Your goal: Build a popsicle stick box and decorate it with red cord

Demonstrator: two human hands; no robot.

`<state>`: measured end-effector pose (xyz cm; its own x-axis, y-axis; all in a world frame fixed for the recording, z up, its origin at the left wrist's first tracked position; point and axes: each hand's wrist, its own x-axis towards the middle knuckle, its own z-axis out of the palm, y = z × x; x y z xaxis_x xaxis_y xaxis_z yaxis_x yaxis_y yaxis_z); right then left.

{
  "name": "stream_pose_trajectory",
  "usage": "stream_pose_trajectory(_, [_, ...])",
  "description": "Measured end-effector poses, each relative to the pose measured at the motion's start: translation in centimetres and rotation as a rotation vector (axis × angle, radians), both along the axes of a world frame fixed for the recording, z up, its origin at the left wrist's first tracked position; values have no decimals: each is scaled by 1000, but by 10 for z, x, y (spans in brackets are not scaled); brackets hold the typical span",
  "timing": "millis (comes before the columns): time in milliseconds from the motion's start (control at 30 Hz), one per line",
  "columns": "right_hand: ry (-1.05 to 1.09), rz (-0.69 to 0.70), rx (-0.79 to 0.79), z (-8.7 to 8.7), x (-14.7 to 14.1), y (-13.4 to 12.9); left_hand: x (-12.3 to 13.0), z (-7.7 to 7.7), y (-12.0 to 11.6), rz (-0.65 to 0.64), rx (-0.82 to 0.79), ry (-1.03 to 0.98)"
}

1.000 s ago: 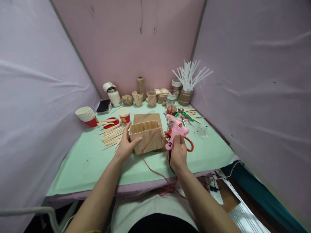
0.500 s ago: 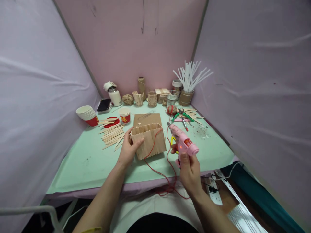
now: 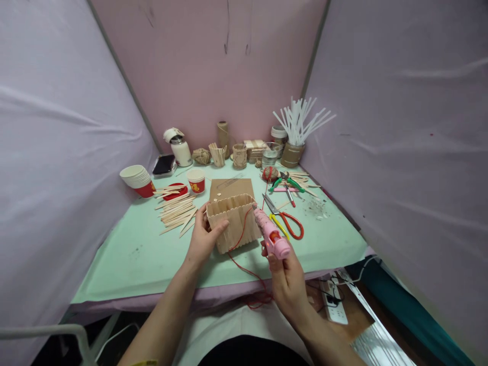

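Observation:
My left hand (image 3: 206,234) grips the left end of a box made of wooden craft sticks (image 3: 238,229), thumb on its front wall. The box is tilted, its open top facing up and away. In my right hand (image 3: 285,272) is a pink glue gun (image 3: 271,235), its nozzle at the box's upper right corner, touching or very close to it. Red yarn (image 3: 243,270) runs from that corner down the front wall and over the table edge. Scissors with one red and one yellow handle (image 3: 292,226) lie just right of the glue gun.
Loose craft sticks (image 3: 177,213) and paper cups (image 3: 196,181) lie at the left. Behind the box is a cardboard sheet (image 3: 232,188). Green-handled pliers (image 3: 285,182) and a yarn ball (image 3: 270,174) sit at right. White sticks (image 3: 299,119) stand in a pot at the back.
My right hand has brought the glue gun left to the box's upper right corner, uncovering the scissors. My left hand and the box have barely moved.

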<state>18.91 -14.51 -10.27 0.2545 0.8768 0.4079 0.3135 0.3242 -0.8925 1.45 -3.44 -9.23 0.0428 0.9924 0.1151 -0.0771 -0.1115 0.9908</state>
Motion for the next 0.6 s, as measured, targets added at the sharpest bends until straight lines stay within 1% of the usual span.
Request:
stream_pose_trajectory(200, [-30,-16,19,5,-3,1,1,3,-2,4,-22,11])
stream_pose_trajectory(333, [-47,-27,3,6,-2,-1,2,5,-2,3,-17,10])
stream_pose_trajectory(600, [-65,-22,9,8,-1,-2,0,3,-3,-11,-27,7])
